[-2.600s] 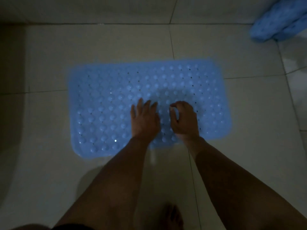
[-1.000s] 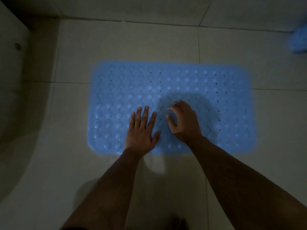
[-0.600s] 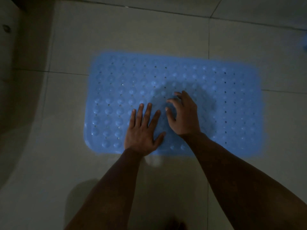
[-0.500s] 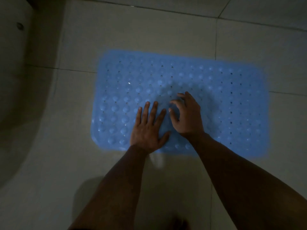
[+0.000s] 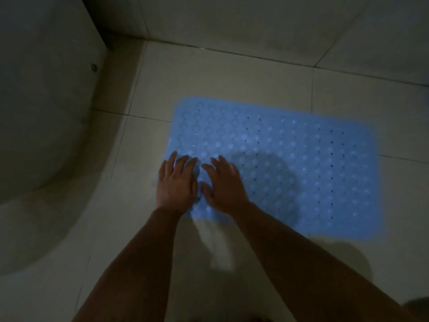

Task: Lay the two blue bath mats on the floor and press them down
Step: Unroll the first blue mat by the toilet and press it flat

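A: Starting at the far left, what do you see?

B: A pale curved fixture (image 5: 39,108) fills that side, with a small round fitting (image 5: 94,67) on its flat face. I cannot tell what kind of fixture it is in this dim light. Next to it runs the tiled floor (image 5: 222,75), pale tiles with thin grout lines.

A: And the hands?

B: The left hand (image 5: 177,185) lies palm down, fingers straight and close together, pressing on the near left corner of the blue bath mat (image 5: 301,163). Its outer edge sits right at the mat's left border. Just beside it, almost touching, the right hand (image 5: 224,185) also lies flat on the mat with its fingers slightly spread. Neither hand grips anything.

A: Where is the mat itself?

B: Flat on the floor, right of centre, long side running left to right. Its surface shows rows of round bumps and small holes. The hands are blurred.
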The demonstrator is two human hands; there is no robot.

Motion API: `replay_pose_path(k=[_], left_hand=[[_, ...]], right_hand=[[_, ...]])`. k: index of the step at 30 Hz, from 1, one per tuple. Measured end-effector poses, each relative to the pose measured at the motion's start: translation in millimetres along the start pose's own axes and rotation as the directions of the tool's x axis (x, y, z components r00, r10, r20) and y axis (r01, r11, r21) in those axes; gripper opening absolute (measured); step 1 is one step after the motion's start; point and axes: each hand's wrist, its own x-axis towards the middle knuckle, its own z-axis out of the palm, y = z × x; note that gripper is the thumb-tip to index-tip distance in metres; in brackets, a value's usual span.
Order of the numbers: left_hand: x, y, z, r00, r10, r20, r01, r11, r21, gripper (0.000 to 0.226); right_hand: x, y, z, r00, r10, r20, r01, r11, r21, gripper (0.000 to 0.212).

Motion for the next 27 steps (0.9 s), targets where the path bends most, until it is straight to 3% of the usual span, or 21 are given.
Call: replay_pose_path(k=[5, 9, 23, 27], left_hand=[[-9.1, -25.8, 1.3, 0.997, -0.073, -0.038, 0.074, 0.997, 0.027, 0.055], [-7.7, -37.8, 9.1, 0.994, -0.096, -0.058, 0.097, 0.995, 0.021, 0.054], [-13.1, -60.7, 7.5, 0.985, -0.153, -0.079, 0.154, 0.988, 0.003, 0.052], [-22.7, -51.1, -11.7, 0.985, -0.149, -0.087, 0.15, 0.989, 0.005, 0.053]], right_hand=[[4.3, -35.6, 52.0, 0.989, 0.13, 0.069, -0.119, 0.983, -0.142, 0.075], [0.2, -30.8, 55.8, 0.992, 0.116, 0.045, -0.104, 0.974, -0.203, 0.078], [-2.6, -33.4, 57.4, 0.992, 0.117, 0.053, -0.105, 0.976, -0.193, 0.08], [1.2, -38.0, 50.2, 0.98, 0.148, 0.135, -0.126, 0.979, -0.157, 0.08]])
